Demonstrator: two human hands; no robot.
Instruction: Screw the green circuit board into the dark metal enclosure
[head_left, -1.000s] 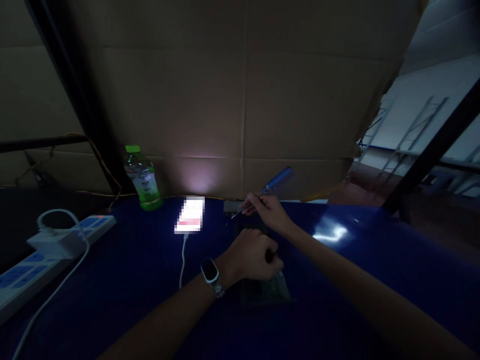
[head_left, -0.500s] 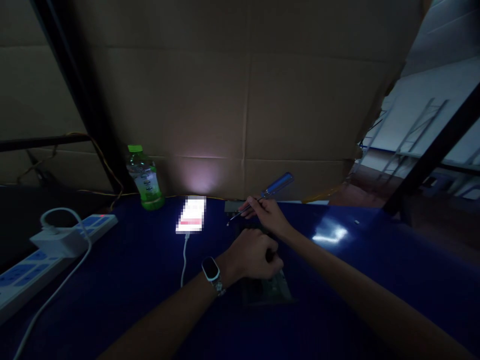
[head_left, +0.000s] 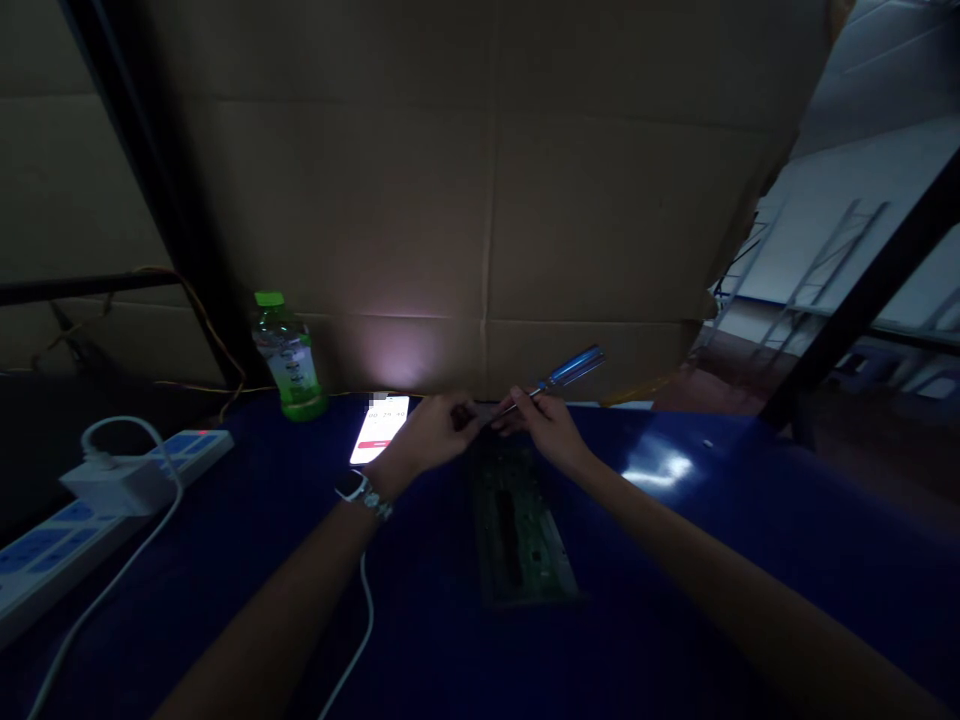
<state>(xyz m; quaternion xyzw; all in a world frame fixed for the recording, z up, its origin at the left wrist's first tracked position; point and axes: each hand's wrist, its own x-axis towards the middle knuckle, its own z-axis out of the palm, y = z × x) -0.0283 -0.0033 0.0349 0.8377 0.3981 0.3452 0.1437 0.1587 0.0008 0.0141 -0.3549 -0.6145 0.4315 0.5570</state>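
My right hand point(head_left: 551, 430) is closed around the shaft of a screwdriver point(head_left: 571, 368), whose clear blue handle points up and to the right. Close to the screwdriver's lower end, my left hand point(head_left: 439, 428) has its fingers pinched together; whatever is between them is too dark and small to make out. The tip itself is hidden at the left fingers. Below both hands a green circuit board point(head_left: 551, 550) in a dark frame lies flat on the blue tabletop point(head_left: 420, 620). A watch and a bracelet circle my left wrist.
A lit phone point(head_left: 379, 435) with a white cable lies left of my left hand. Behind it stands a green-capped bottle point(head_left: 292, 365). A power strip point(head_left: 37, 545) with a plugged-in charger is at far left. Cardboard point(head_left: 360, 200) rises along the table's back edge.
My left hand has moved from over the circuit board up and left to the screwdriver's lower end, uncovering the board. The right hand with the screwdriver has shifted slightly right.
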